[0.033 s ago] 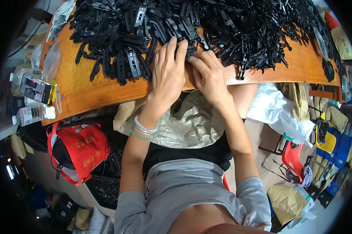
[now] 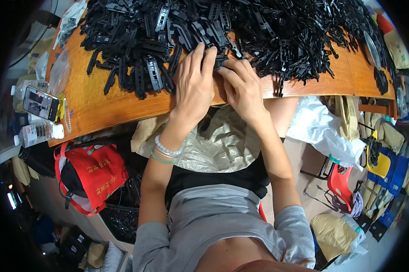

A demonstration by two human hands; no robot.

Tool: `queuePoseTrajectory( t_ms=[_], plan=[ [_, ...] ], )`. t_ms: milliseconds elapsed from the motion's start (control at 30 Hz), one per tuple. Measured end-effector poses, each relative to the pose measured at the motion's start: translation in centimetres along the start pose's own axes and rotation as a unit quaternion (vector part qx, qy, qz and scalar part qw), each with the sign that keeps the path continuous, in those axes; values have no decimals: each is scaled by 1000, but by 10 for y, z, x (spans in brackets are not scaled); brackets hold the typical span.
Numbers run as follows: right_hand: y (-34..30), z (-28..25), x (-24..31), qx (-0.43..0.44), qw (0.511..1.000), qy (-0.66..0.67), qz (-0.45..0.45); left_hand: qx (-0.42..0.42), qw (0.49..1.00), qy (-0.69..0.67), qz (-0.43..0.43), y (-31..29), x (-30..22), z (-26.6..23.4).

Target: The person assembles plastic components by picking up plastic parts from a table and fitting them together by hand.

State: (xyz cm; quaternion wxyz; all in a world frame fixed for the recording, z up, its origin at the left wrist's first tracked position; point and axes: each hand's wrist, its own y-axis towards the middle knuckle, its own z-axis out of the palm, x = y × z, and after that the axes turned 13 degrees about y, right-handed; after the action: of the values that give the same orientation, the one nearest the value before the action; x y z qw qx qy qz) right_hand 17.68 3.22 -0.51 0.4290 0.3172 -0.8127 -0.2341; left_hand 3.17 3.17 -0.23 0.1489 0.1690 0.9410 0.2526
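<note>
My left hand (image 2: 195,86) and my right hand (image 2: 244,85) meet at the table's front edge. Between their fingertips is a small black plastic part (image 2: 220,59), mostly covered by the fingers. My left fingers curl over it from one side, and my right thumb and fingers pinch its other end. Just beyond my hands lies a heap of long, slotted black plastic pieces (image 2: 141,47). A denser heap of thinner black plastic parts (image 2: 299,50) spreads to the right.
The wooden table (image 2: 91,102) curves round in front of me. At its left end are a phone (image 2: 40,102), a plastic bottle (image 2: 37,133) and a bead string (image 2: 68,115). Below hangs a red bag (image 2: 97,174); a white plastic sheet (image 2: 320,129) drapes at the right.
</note>
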Motion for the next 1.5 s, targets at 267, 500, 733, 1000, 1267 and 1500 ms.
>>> queuePoseTrajectory(
  t_ms=[267,500,733,1000,1267,1500],
  plan=[
    [-18,-26,-16,-91,996,-8,-9,-45,997,29,49,3,6,5],
    [-20,-48,-6,-76,994,65,-39,-46,996,39,67,0,11,10],
    [-105,-90,-16,-429,888,76,149,-52,997,32,48,2,8,11],
    [-144,-74,-19,-152,959,-84,224,-44,996,49,59,3,7,13],
    [-136,-65,-24,113,948,-198,221,-22,996,67,53,1,5,12],
    [-134,-40,-46,192,898,-331,217,-13,997,65,49,4,0,9]
  ],
)
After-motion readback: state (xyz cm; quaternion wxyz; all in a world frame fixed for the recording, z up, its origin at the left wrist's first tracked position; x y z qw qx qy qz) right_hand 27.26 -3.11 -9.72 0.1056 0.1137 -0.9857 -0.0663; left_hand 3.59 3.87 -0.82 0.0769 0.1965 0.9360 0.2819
